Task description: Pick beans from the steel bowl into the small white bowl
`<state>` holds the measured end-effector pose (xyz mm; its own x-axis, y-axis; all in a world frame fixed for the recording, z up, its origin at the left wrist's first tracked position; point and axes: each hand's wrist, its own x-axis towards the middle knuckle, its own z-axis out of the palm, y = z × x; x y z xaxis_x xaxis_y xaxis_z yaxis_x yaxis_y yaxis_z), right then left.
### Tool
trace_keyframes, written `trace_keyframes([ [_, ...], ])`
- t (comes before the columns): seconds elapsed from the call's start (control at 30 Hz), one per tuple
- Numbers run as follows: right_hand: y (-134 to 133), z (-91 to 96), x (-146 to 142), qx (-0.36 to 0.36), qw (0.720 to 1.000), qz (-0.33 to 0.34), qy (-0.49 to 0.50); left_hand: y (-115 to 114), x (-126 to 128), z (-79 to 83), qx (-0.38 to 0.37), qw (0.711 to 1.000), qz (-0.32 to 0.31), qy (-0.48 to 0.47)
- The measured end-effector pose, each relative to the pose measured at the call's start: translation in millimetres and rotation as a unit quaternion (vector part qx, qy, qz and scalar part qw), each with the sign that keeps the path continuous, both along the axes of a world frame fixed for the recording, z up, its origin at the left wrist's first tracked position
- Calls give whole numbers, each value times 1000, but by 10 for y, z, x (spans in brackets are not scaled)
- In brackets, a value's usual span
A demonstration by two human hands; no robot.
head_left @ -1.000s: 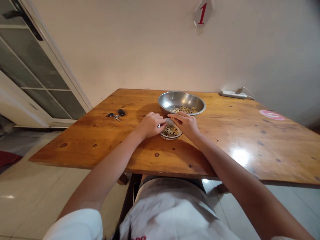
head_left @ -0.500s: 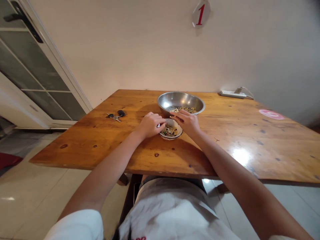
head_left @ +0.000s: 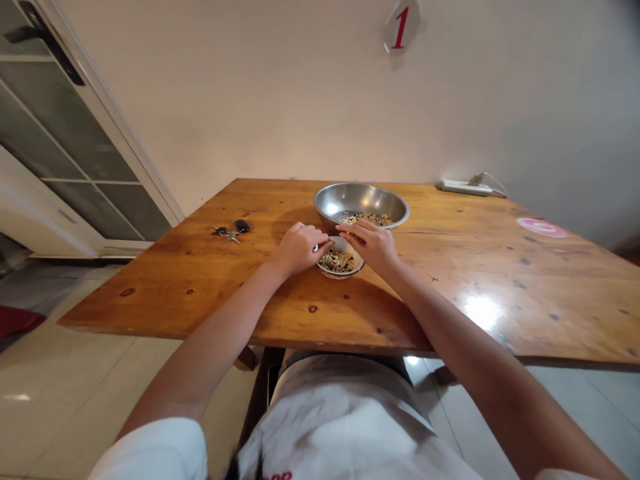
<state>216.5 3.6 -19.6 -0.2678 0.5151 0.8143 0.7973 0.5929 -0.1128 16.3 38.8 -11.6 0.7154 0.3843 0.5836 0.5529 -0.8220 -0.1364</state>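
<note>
A small bowl (head_left: 340, 265) of mixed beans, dark, red and pale, stands on the wooden table (head_left: 280, 293) near its front edge. My left hand (head_left: 299, 248) rests against the bowl's left rim with its fingers curled in a pinch. My right hand (head_left: 373, 245) lies over the right rim, fingers bent and reaching inward above the beans. Just behind them stands a large steel bowl (head_left: 361, 203) with a layer of pale beans on its bottom. What the fingertips hold is too small to see.
A bunch of keys with a black fob (head_left: 233, 231) lies left of the bowls. A white power strip (head_left: 465, 188) sits at the back right by the wall, and a pink round sticker (head_left: 542, 229) marks the right side. A glass door (head_left: 60, 147) stands at left.
Both hands have stayed at the small bowl, shifting only slightly; the right fingers have moved a little further over the beans.
</note>
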Motion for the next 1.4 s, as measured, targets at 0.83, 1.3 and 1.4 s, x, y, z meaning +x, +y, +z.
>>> trace_keyframes([
  [0.83, -32, 38, -31, -56, 996, 60, 29, 89, 4, -79, -109, 994, -10, -24],
  [1.3, 2, -2, -15, -55, 998, 19, 11, -12, 27, -11, -92, 992, -87, -22],
  [1.4, -10, 8, -27, -61, 997, 44, 7, -9, 28, -8, -96, 992, -84, -23],
])
